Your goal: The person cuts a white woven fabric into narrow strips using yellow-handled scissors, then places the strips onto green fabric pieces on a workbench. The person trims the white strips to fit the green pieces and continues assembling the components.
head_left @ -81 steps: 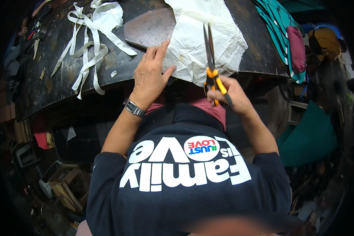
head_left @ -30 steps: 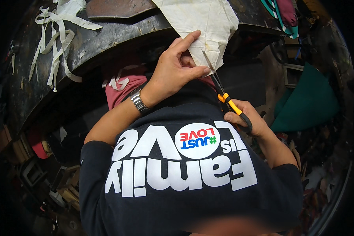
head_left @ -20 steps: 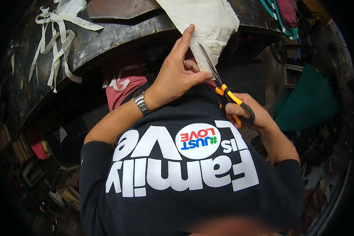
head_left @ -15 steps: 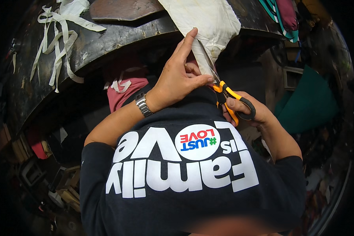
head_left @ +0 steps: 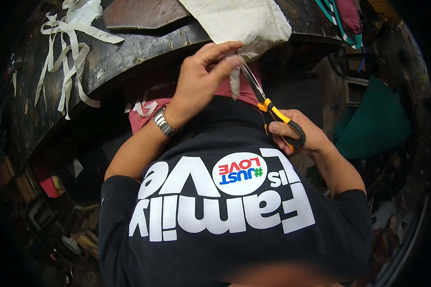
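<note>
A cream-white cloth drapes over the table's near edge. My left hand, with a metal watch on its wrist, pinches the cloth's lower edge between thumb and fingers. A narrow strip of the cloth dangles below those fingers. My right hand grips scissors by their yellow and black handles. The blades point up and away, their tips close beside my left fingertips at the cloth. Whether the tips are in the fabric, I cannot tell.
The dark, worn table curves across the top. On it lie a brown board and loose white strips hanging over the edge. Pink cloth lies over my lap. Green fabric hangs at the right.
My left hand has moved left and its fingers have closed in on the cloth edge. The cloth's lower part has drawn up, and a narrow strip now hangs. The scissors have barely moved.
</note>
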### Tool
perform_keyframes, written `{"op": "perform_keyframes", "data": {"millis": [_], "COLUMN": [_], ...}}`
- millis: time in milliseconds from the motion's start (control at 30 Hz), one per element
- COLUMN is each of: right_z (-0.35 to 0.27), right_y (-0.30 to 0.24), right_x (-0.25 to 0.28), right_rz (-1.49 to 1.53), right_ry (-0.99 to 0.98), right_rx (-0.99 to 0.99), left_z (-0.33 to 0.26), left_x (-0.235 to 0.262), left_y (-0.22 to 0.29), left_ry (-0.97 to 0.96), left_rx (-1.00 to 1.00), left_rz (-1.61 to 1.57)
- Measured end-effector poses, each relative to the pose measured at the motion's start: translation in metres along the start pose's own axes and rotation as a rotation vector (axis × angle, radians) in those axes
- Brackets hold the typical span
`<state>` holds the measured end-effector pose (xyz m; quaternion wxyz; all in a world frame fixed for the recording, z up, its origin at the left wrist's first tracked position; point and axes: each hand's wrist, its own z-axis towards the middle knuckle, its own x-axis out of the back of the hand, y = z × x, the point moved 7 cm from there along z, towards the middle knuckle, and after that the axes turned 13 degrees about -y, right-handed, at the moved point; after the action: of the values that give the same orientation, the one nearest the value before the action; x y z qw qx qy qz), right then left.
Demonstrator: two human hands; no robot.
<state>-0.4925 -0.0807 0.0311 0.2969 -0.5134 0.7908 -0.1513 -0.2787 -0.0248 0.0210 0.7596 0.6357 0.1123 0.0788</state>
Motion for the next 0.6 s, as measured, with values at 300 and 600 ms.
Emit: {"op": "perform_keyframes", "data": {"millis": [300,600], "right_z": [0.023,0.042], "right_y": [-0.023,-0.034], "right_x": [0.005,-0.007], "right_rz": [-0.048,-0.023], "right_ry": [-0.12,-0.095], "right_rx": [0.078,0.159], "left_z": [0.006,0.0], "left_x": [0.009,0.011], "left_y": [-0.01,-0.004], "left_ry": [-0.039,-0.004], "left_rx": [0.003,0.012], "left_rz": [-0.216,-0.09]}}
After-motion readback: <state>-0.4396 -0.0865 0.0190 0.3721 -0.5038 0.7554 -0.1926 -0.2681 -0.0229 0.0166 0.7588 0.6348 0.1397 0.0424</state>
